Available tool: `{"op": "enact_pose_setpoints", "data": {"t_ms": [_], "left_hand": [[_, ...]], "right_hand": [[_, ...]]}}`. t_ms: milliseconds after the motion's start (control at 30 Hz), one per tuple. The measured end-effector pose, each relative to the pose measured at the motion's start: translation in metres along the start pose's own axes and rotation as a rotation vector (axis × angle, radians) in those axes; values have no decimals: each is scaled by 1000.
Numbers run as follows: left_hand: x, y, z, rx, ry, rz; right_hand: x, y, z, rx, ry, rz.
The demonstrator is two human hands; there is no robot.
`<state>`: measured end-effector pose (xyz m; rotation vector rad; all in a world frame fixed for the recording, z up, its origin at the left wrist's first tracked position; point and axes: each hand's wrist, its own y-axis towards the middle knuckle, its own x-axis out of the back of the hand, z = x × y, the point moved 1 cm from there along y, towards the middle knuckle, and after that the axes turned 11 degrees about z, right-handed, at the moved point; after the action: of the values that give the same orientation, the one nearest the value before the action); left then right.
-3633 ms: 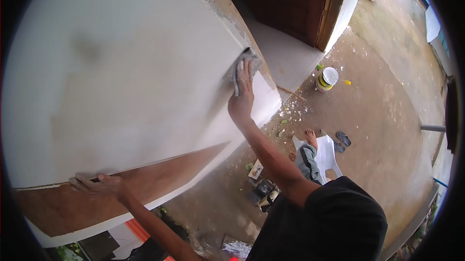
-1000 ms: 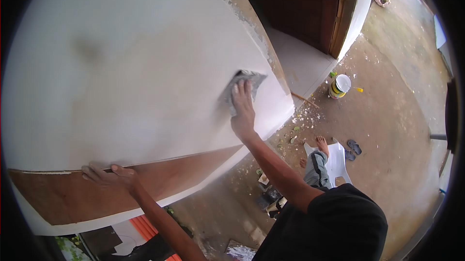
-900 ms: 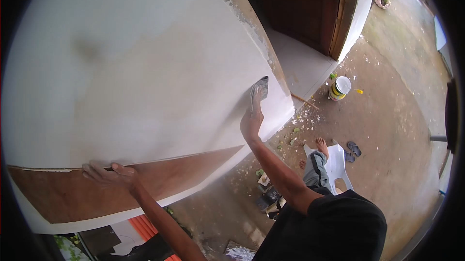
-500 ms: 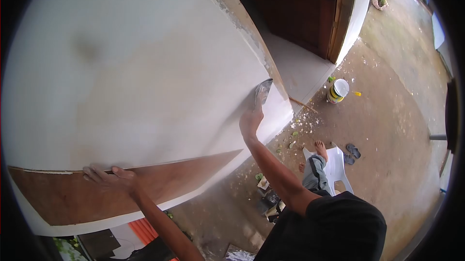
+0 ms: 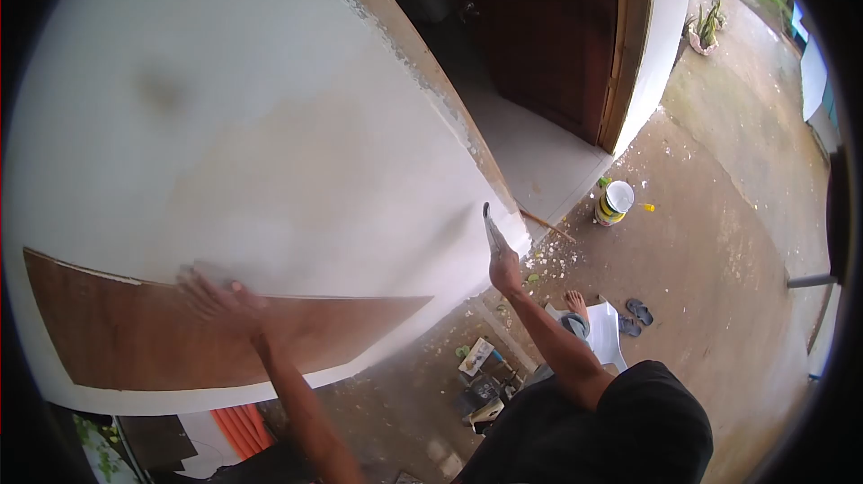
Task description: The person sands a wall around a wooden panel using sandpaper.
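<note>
My right hand (image 5: 504, 269) holds what looks like a dark grey sheet of sandpaper (image 5: 487, 212) near the lower right corner of the white wall (image 5: 342, 205). The sheet is seen almost edge-on, and the fingers hide part of it. My left hand (image 5: 220, 291) is open and somewhat blurred, its fingers spread across the upper edge of the brown wooden panel (image 5: 333, 331) set into the wall. Nothing shows in that hand. The wall carries a beige patch, and its edge by the doorway is rough and chipped.
A brown door (image 5: 548, 44) stands beyond the wall's edge. On the ground are a white-lidded bucket (image 5: 615, 203), a stick (image 5: 550, 226), white flakes, slippers (image 5: 639, 310) and tools (image 5: 485, 385). A bare foot (image 5: 576, 303) rests beside a white plastic chair (image 5: 608, 333).
My right hand has moved down along the wall's edge, and the sheet has turned edge-on. My left hand has shifted slightly right along the panel's top edge. The camera view has tilted.
</note>
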<state>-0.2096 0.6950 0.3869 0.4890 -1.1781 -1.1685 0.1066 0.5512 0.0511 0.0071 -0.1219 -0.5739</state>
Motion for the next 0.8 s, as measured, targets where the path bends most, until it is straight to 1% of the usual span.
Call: {"op": "enact_pose_setpoints", "data": {"t_ms": [67,100,133,167,200,267,300,333,367,400,433,467,500,533,567,600,633,667,700,733,767,800], "left_hand": [[-12,-9,-55,-136,-204,84],[-27,-4,-83,-247,-252,36],[-30,13,-113,-350,-246,-1],[-33,31,-139,-407,-260,-5],[-30,54,-165,-428,-235,15],[-36,93,-205,-479,-160,160],[-51,92,-222,-608,-67,179],[-73,81,-240,-736,29,199],[-92,45,-262,-824,-5,341],[-118,-6,-286,-1020,119,431],[-140,-61,-306,-1179,100,514],[-139,-91,-324,-1224,38,990],[-133,-120,-342,-1227,-35,1464],[-127,-136,-354,-1180,-130,1957],[-122,-130,-359,-1198,-355,1563],[-110,-118,-352,-1179,-549,1176],[-101,-103,-342,-1115,-711,782],[-74,-49,-333,-1009,-599,654],[-49,16,-323,-898,-483,522],[-43,48,-314,-727,-397,422],[-45,64,-306,-559,-311,328],[-66,54,-304,-640,-246,338]], "right_hand": [[38,-1,-17,-82,-53,86],[59,-1,-28,-197,-123,120],[80,-1,-36,-225,-153,103],[101,-3,-46,-257,-182,86],[119,-9,-60,-242,-210,4],[148,-25,-87,-229,-207,-122],[161,-32,-93,-230,-177,-165],[174,-36,-100,-256,-153,-166],[183,-41,-105,-286,-122,-167],[192,-58,-110,-330,-96,-163],[199,-74,-119,-340,-150,-155],[203,-75,-131,-324,-198,-169],[210,-73,-141,-309,-249,-191],[223,-75,-144,-338,-213,-157],[241,-75,-146,-407,-215,-161],[253,-82,-146,-491,-212,-158],[263,-85,-145,-567,-210,-154],[271,-82,-141,-600,-263,-195],[276,-75,-138,-586,-279,-191],[282,-70,-133,-576,-297,-186],[286,-67,-131,-571,-315,-181],[287,-64,-137,-528,-329,-184]]}}
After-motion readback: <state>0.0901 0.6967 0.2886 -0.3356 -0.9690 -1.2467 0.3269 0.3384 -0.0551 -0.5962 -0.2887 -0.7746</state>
